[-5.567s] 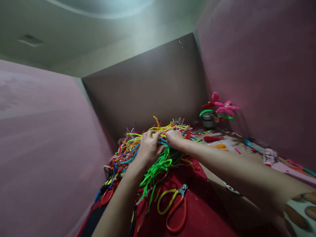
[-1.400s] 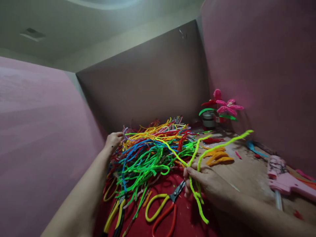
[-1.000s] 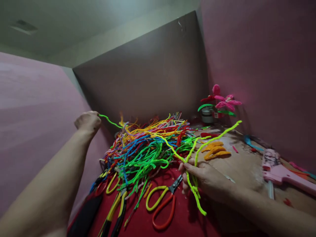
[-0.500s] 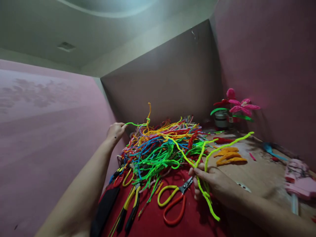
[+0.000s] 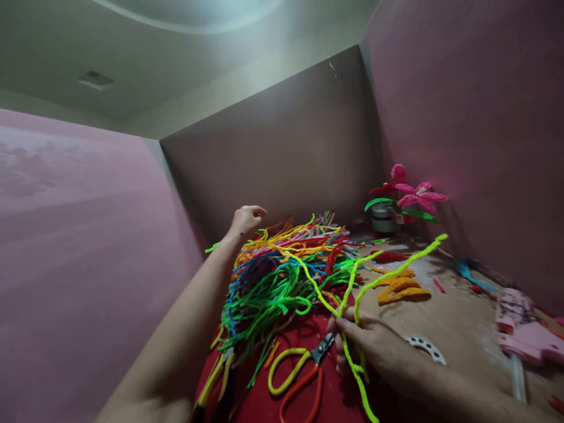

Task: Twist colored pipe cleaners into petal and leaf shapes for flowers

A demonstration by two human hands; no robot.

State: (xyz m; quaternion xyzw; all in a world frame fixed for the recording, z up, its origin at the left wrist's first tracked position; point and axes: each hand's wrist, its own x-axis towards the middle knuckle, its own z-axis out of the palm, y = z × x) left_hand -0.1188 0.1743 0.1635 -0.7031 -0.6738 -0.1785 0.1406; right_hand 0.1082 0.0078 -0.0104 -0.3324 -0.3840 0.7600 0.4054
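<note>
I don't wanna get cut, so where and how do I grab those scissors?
Probably by the red and yellow handle loops, from the near side: the scissors lie on the red surface, loops toward you, blades pointing away.

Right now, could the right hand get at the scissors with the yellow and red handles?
Probably yes: the right hand is close beside the scissors, and nothing seems to lie over their visible part. But it holds yellow-green stems, which might hamper a grip.
</note>
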